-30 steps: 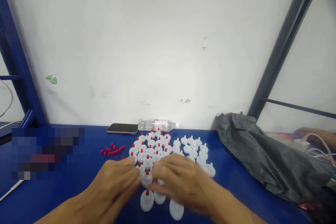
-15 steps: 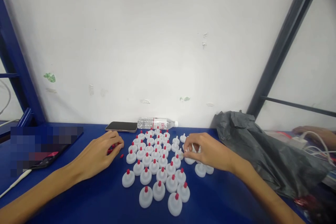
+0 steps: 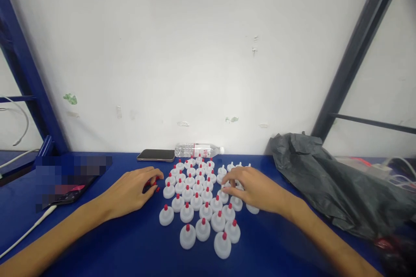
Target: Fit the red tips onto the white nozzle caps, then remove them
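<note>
Several white bottle caps with red tips (image 3: 198, 201) stand in rows on the blue table (image 3: 130, 246). Behind them, several white caps without tips (image 3: 227, 169) sit in a cluster. My left hand (image 3: 133, 190) rests over the small red tips (image 3: 152, 184) left of the rows, fingers curled and pinching at them. On the right of the rows, my right hand (image 3: 253, 188) has its fingers closed round a white cap among the bare ones.
A dark phone (image 3: 156, 155) and a lying water bottle (image 3: 198, 150) are at the wall. A crumpled grey plastic bag (image 3: 331, 186) fills the right side. A blurred device with a white cable (image 3: 29, 229) lies at the left.
A second ago both hands were together over the front caps. They then moved apart, left to the red tips, right to the bare caps, and have barely shifted since.
</note>
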Demonstrator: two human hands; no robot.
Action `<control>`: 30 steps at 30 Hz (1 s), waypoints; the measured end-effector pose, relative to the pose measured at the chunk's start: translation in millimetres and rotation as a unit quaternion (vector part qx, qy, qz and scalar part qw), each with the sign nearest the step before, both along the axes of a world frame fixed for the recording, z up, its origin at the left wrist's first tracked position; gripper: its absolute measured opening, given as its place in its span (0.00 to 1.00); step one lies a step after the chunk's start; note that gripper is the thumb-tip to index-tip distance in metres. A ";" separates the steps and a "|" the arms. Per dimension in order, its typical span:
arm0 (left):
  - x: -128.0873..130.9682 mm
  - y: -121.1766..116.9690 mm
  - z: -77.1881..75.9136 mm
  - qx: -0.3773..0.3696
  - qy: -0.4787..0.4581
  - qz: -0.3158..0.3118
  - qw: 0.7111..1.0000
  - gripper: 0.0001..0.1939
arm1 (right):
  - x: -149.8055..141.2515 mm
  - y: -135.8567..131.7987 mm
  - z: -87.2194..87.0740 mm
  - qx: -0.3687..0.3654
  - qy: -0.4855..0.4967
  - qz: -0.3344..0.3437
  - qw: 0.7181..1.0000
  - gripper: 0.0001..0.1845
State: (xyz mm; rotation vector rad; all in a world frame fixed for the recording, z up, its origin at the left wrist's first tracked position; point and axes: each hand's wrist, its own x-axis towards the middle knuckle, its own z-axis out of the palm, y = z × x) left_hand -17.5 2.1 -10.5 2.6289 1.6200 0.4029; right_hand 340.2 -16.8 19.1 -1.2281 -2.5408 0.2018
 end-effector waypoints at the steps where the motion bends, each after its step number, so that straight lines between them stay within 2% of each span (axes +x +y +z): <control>1: 0.0 -0.5 0.0 -0.003 0.005 -0.001 1.000 0.11 | -1.7 0.5 -2.7 0.003 -0.006 0.012 1.000 0.12; 4: -0.7 -2.0 0.8 0.003 0.008 0.001 1.000 0.10 | -3.2 -0.2 -4.8 0.021 -0.005 0.036 0.999 0.10; 7: -0.8 -3.5 3.7 0.022 -0.014 0.005 1.000 0.11 | -2.6 -3.7 -0.6 0.040 0.045 0.025 0.998 0.09; 11: 3.4 -8.5 7.6 0.095 -0.057 -0.019 0.994 0.12 | -10.0 -7.3 -2.1 0.051 0.097 0.021 0.994 0.07; 16: 19.5 -27.0 10.8 0.202 -0.067 -0.104 0.972 0.11 | -35.4 -15.4 -10.9 0.192 0.114 0.080 0.971 0.07; 20: 35.7 -44.7 10.3 0.249 -0.028 -0.169 0.953 0.18 | -57.1 -29.2 -11.0 0.277 0.106 0.141 0.945 0.16; 22: 42.7 -51.2 8.0 0.255 -0.005 -0.197 0.947 0.18 | -65.8 -35.6 -11.1 0.319 0.094 0.166 0.928 0.18; 24: 48.3 -55.9 5.0 0.258 0.014 -0.232 0.938 0.13 | -72.3 -40.6 -11.7 0.343 0.092 0.182 0.917 0.19; 28: 54.6 -60.7 0.2 0.239 0.029 -0.309 0.920 0.11 | -77.4 -44.9 -14.3 0.324 0.120 0.197 0.918 0.19; 30: 56.0 -61.5 -0.1 0.203 0.018 -0.314 0.927 0.09 | -76.9 -43.9 -15.9 0.306 0.145 0.200 0.919 0.17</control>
